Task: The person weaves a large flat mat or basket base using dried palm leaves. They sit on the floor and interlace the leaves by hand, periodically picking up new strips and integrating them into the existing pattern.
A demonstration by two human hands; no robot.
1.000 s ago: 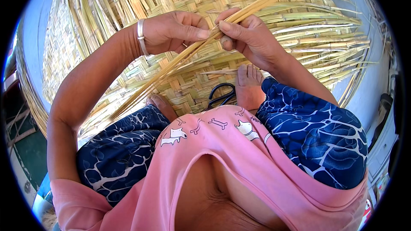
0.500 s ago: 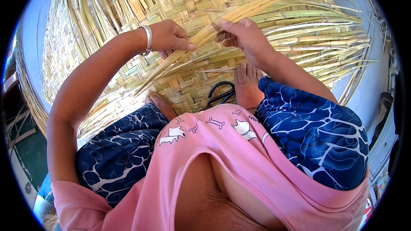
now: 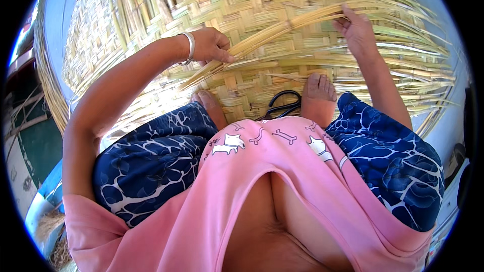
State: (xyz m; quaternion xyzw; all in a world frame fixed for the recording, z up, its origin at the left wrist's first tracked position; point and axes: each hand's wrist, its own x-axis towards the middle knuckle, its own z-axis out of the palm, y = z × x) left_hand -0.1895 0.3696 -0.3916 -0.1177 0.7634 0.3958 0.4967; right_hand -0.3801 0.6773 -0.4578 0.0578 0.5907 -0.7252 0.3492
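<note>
Out goes your right hand point(image 3: 357, 27), sliding away from the left and over toward the mat's right edge, where half a second ago the two were close together! Your left hand point(image 3: 214, 46) has barely shifted beside it. Between them stretches the bundle of yellow strips point(image 3: 267, 36), slanting up from lower left to upper right above the woven mat point(image 3: 242, 93), with a small knot-like joint showing partway along. You've got the left closed on it, thumb and fingers pinched near its lower end, the tail poking out past your grip toward the mat's left side. On the other side, your right fingertips touch the upper end, curled and narrow; whether they're gripping firmly, I cannot tell. Loose stalks fan out along the mat's right edge, and more run up toward its far edge. Down at the near edge, your left foot point(image 3: 210, 106) and right foot point(image 3: 320, 93) rest on the weave, black looped handles point(image 3: 287, 107) lying between them, partly hidden by your pink shirt point(image 3: 166, 231). Round your left wrist sits a silvery bangle point(image 3: 191, 48).
</note>
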